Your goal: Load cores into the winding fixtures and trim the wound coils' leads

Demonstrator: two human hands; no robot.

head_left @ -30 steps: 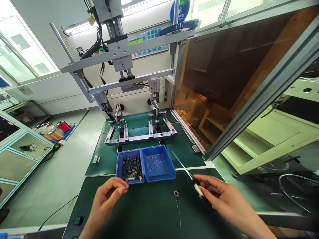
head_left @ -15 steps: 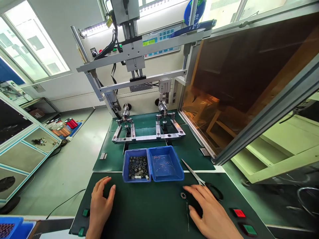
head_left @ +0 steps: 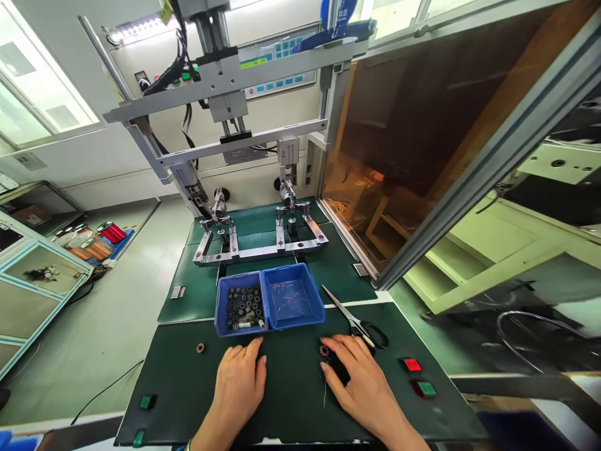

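My left hand (head_left: 240,383) lies flat and open on the dark green mat (head_left: 291,413), fingers pointing toward the blue bin of small metal cores (head_left: 239,308). My right hand (head_left: 359,382) also rests open on the mat, its fingertips beside a small wound ring coil (head_left: 323,350) with a thin wire trailing toward me. Scissors (head_left: 354,321) lie just beyond my right hand. A second small ring coil (head_left: 200,347) sits on the mat to the left of my left hand.
A second blue bin (head_left: 292,295) holds wire scraps. Behind stands a winding machine with two metal fixtures (head_left: 256,235) and an open tinted door (head_left: 422,144) at right. Red (head_left: 412,364) and green (head_left: 426,389) buttons sit at the mat's right, green ones (head_left: 147,402) at left.
My right hand has let go of the scissors, which now lie on the mat, and moved down beside the ring coil. My left hand has opened flat and shifted right. A second coil appears at left.
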